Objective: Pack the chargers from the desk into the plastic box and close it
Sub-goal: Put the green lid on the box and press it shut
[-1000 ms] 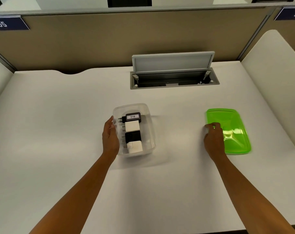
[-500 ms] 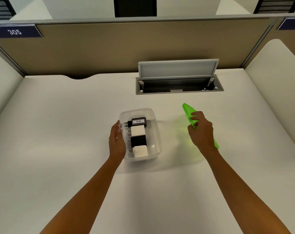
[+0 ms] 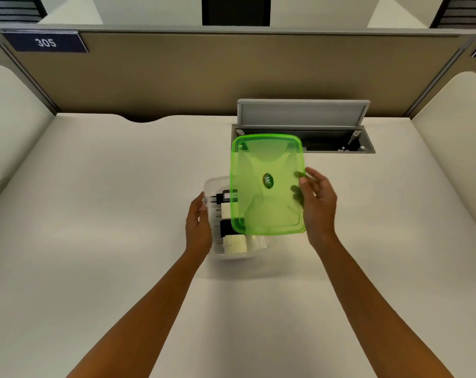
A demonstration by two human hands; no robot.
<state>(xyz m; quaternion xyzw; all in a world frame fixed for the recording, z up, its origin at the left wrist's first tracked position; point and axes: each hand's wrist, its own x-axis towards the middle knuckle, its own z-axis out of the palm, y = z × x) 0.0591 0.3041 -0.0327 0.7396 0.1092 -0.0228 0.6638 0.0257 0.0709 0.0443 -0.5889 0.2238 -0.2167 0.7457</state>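
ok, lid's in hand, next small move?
Probably shift the green lid left and lower it square onto the plastic box. The right hand holds it raised and offset right; the left hand steadies the box, chargers inside.

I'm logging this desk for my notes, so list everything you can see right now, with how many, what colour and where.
plastic box: one, clear, on the desk at centre, open
chargers: black and white ones, inside the plastic box; exact count unclear behind the lid
lid: one, translucent green, held in the air above the right part of the box, not seated
desk: one, white, fills the foreground
cable hatch: one, grey, flap raised, at the back of the desk
number plate: one, dark blue, reads 305, on the partition at upper left
left hand: against the box's left wall
right hand: gripping the lid's right edge
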